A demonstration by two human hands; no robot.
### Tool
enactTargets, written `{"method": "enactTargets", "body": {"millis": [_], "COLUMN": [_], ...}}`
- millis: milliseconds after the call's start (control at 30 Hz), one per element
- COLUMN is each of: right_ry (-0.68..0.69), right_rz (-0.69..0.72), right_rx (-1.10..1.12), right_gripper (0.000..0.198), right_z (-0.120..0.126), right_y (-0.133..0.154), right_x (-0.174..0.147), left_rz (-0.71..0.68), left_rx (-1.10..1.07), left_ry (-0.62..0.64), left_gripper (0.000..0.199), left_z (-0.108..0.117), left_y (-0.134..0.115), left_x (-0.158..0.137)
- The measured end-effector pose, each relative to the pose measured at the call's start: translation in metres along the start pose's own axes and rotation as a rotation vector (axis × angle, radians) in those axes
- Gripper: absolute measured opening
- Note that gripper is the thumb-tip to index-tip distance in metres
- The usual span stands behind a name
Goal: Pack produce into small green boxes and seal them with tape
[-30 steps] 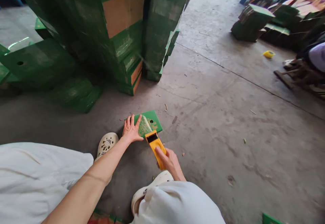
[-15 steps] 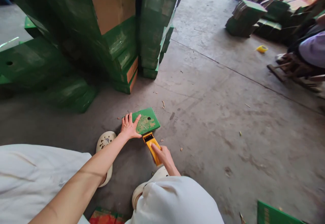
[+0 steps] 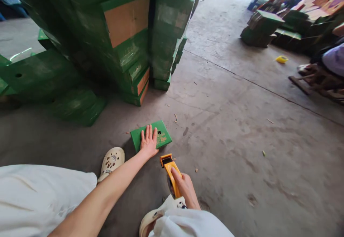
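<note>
A small green cardboard box (image 3: 136, 135) with printed markings and a round dark hole lies on the concrete floor in front of my feet. My left hand (image 3: 149, 142) rests flat on its top, fingers spread. In my right hand (image 3: 186, 186) is an orange tape dispenser (image 3: 172, 174), gripped by its body with the thumb on top. The dispenser's head points toward the box and stands a little apart from its near right corner. Part of the tape roll shows below the body.
Tall stacks of green boxes (image 3: 129, 47) rise just beyond the box. A yellow object (image 3: 282, 59) lies on the floor at the right, near a seated person (image 3: 333, 59) on a wooden stool. More green boxes (image 3: 262, 27) stand behind. My cream clogs (image 3: 113, 160) flank the work spot.
My right hand has drawn the tape dispenser back from the box's near edge. My left hand has shifted from the box's left end onto the middle of its top.
</note>
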State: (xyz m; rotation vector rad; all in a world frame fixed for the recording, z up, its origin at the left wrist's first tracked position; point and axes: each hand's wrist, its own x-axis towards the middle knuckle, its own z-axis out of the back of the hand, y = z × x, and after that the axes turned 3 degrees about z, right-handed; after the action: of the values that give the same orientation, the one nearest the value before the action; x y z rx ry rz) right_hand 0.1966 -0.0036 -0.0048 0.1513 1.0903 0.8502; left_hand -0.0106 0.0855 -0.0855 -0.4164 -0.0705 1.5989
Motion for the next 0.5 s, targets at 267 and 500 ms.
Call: {"method": "enactTargets", "body": {"millis": [267,500], "right_ry": [0.01,-0.019], "right_rz": [-0.093,-0.01], "right_rx": [0.085,0.155], "right_gripper": [0.063,0.062], "right_z": [0.018,0.018], "right_y": [-0.011,0.003], "right_x": [-0.009,-0.032], "left_rz": [-0.024,0.016], "left_rx": [-0.074,-0.068], "left_ry": [0.071,0.376], "left_gripper": [0.145,0.157], "left_z": [0.008,0.055], "left_y": [0.024,0.036], "left_x": [0.018,0.054]}}
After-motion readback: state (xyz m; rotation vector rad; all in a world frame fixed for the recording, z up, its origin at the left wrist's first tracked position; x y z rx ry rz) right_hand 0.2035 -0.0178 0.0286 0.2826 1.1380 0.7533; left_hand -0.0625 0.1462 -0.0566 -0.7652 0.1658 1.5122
